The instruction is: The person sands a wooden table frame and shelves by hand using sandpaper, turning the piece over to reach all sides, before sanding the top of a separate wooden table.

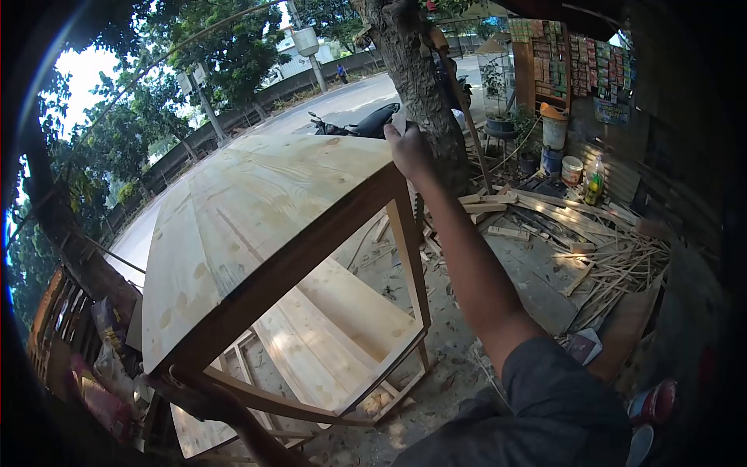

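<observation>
A pale wooden table (257, 194) with a planked top and dark apron edge stands tilted before me. My left hand (194, 395) is closed around its near left corner, partly in shadow. At the right corner, my right hand (410, 149) is closed against the table's edge. A small whitish flat piece (399, 121) sticks up from the right fingers; its kind is not clear. Under the top, between the legs, lie more light wooden boards (311, 335), partly hidden by the table's frame.
Scrap wood strips (615, 268) lie heaped on the ground at right. Beyond the table are a tree trunk (420, 86) and a parked motorcycle (373, 123). Buckets (572, 170) stand by the wall, and a red can (652, 403) sits at lower right.
</observation>
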Demonstrator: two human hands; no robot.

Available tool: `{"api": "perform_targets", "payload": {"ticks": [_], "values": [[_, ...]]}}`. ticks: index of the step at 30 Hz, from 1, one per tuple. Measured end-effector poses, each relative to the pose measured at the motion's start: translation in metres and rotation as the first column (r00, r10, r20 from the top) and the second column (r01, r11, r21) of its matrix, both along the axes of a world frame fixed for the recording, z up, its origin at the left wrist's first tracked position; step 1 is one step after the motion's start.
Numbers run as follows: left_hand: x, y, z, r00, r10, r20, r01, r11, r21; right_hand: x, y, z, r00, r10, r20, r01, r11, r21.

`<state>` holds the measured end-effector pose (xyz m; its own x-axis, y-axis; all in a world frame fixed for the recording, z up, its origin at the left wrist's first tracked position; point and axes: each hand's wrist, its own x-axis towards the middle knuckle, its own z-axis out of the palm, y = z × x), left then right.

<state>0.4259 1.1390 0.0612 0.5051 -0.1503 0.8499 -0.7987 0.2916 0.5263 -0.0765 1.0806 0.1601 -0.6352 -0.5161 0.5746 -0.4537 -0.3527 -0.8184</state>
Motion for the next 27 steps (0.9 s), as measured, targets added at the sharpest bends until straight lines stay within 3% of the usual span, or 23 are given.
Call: {"api": "perform_targets", "payload": {"ticks": [1,2,4,5,7,9,10,11,12,14,16,17,18,19,20,22,23,24,25,27], "values": [[0.002,-0.002,-0.001,0.999,0.037,-0.001,-0.037,0.999,0.006,-0.018,-0.009,-0.002,0.954,0.145,0.264,-0.170,0.982,0.076],[0.002,-0.005,-0.003,0.997,0.073,-0.005,-0.073,0.997,0.012,-0.002,0.025,0.011,0.998,0.062,-0.016,-0.057,0.977,0.205],[-0.007,-0.007,0.002,0.992,0.038,-0.120,-0.043,0.998,-0.036,-0.003,0.023,-0.030,0.968,-0.049,-0.246,0.040,0.998,-0.042],[-0.008,-0.014,-0.002,0.992,0.067,-0.106,-0.074,0.995,-0.069,0.002,0.037,-0.035,0.909,-0.208,-0.361,0.134,0.967,-0.217],[0.005,-0.032,-0.009,0.988,0.112,-0.110,-0.124,0.986,-0.112,0.005,0.047,-0.041,0.887,-0.246,-0.391,0.092,0.924,-0.372],[-0.025,-0.030,-0.002,0.974,0.201,-0.107,-0.212,0.971,-0.108,-0.022,0.036,-0.030,0.965,0.141,-0.221,-0.157,0.986,-0.056],[-0.050,-0.024,0.006,0.956,0.279,-0.090,-0.288,0.951,-0.109,-0.043,0.026,-0.021,0.935,0.354,-0.018,-0.343,0.917,0.206],[-0.042,-0.033,-0.001,0.917,0.395,-0.048,-0.398,0.908,-0.130,-0.054,0.012,-0.024,0.876,0.481,-0.032,-0.468,0.864,0.188],[-0.051,-0.033,0.001,0.902,0.430,-0.034,-0.431,0.895,-0.112,-0.045,0.026,-0.029,0.869,0.480,-0.118,-0.488,0.872,-0.047],[-0.069,-0.033,0.004,0.868,0.497,-0.005,-0.496,0.865,-0.077,-0.037,0.046,-0.049,0.891,0.300,-0.342,-0.413,0.849,-0.331],[-0.106,-0.039,0.004,0.836,0.544,0.064,-0.545,0.839,-0.011,-0.047,0.045,-0.057,0.813,0.408,-0.415,-0.537,0.801,-0.263],[-0.128,-0.043,0.003,0.815,0.568,0.116,-0.573,0.819,0.014,-0.058,0.023,-0.051,0.811,0.474,-0.342,-0.575,0.754,-0.318],[-0.146,-0.052,0.002,0.816,0.560,0.145,-0.563,0.826,-0.024,-0.074,0.009,-0.039,0.665,0.741,-0.093,-0.745,0.650,-0.148],[-0.165,-0.061,0.000,0.815,0.553,0.174,-0.552,0.832,-0.059,-0.091,-0.005,-0.027,0.505,0.831,0.234,-0.850,0.526,-0.031],[-0.178,-0.072,0.000,0.857,0.498,0.131,-0.479,0.865,-0.152,-0.088,-0.013,-0.035,0.450,0.865,0.221,-0.868,0.482,-0.121],[-0.129,-0.098,-0.025,0.768,0.590,0.251,-0.565,0.807,-0.170,-0.084,-0.008,-0.059,0.320,0.927,0.198,-0.894,0.364,-0.261],[-0.104,-0.111,-0.038,0.713,0.632,0.305,-0.605,0.773,-0.189,-0.067,0.010,-0.071,0.497,0.864,0.074,-0.778,0.482,-0.404],[-0.105,-0.115,-0.036,0.723,0.632,0.277,-0.595,0.775,-0.215,-0.068,0.007,-0.071,0.522,0.853,0.029,-0.748,0.474,-0.465],[-0.126,-0.111,-0.025,0.786,0.595,0.169,-0.563,0.801,-0.201,-0.068,0.004,-0.072,0.548,0.836,-0.015,-0.717,0.460,-0.524],[-0.175,-0.099,0.000,0.900,0.421,-0.112,-0.435,0.882,-0.183,-0.086,-0.057,-0.079,0.335,0.940,0.062,-0.870,0.334,-0.363]]}}
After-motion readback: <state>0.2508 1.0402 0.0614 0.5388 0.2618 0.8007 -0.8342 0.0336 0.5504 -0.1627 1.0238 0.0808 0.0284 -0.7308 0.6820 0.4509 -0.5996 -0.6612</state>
